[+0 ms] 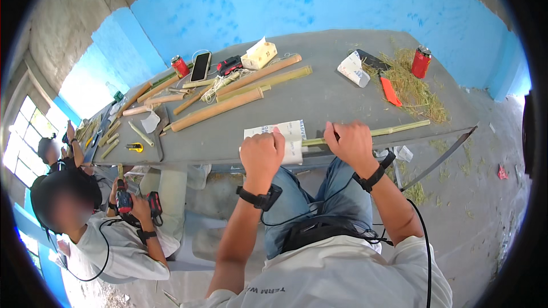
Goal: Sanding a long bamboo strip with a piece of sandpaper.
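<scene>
Left hand (261,151) clenched over white paper sheet (294,130) at near edge of bench (325,88); right hand (349,144) gripping thin green stick (397,129); stick lies along near edge, left end running into paper, right end toward near right corner; straw-like shavings (419,94), red can (421,64) by right edge
</scene>
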Demonstrator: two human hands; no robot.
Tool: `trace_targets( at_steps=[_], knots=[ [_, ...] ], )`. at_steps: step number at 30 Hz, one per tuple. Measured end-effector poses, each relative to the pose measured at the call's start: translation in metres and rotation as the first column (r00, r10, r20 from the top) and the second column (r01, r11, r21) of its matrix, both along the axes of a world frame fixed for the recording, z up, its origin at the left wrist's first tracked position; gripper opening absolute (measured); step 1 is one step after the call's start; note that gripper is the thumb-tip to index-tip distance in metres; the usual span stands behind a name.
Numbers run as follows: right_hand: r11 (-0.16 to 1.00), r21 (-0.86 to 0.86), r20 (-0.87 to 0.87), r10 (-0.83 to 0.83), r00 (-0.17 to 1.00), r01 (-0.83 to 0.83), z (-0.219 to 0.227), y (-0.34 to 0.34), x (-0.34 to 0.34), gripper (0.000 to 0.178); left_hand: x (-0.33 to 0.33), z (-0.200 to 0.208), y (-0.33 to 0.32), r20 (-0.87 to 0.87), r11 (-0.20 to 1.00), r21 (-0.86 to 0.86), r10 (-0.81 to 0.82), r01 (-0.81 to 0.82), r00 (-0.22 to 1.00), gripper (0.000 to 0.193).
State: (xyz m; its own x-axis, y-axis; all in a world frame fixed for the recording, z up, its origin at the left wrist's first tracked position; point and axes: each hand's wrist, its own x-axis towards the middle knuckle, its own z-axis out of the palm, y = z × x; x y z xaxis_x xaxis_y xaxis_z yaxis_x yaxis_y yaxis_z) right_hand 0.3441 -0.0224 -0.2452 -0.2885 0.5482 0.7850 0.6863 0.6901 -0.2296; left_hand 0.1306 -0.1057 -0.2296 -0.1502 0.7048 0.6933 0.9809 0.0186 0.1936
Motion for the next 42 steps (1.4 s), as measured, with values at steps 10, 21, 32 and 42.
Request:
trace_targets(
  at_steps=[10, 21, 32, 42],
  knots=[
    [0.998, -0.024, -0.046, 0.055, 0.997, -0.056, -0.002, 0.002, 0.001, 0.042, 0.035, 0.003, -0.005, 0.07, 0.975, 0.001, -0.222, 0.223, 0.972, 0.043],
    [1.0, -0.003, -0.027, 0.03, 0.999, -0.03, -0.003, 0.002, 0.001, 0.043, 0.017, 0.005, 0.011, 0.174, 0.941, -0.232, -0.208, 0.245, 0.963, 0.051],
    [0.999, -0.005, -0.009, 0.047, 0.999, -0.047, -0.001, 0.001, 0.002, 0.043, -0.064, 0.027, 0.001, 0.188, 0.901, -0.426, -0.006, 0.087, 0.982, 0.069],
    [0.994, -0.094, 0.015, -0.053, 0.999, 0.054, -0.001, 0.0, -0.003, 0.044, -0.096, 0.036, 0.021, 0.232, 0.703, -0.707, 0.127, 0.078, 0.964, 0.062]
  ],
)
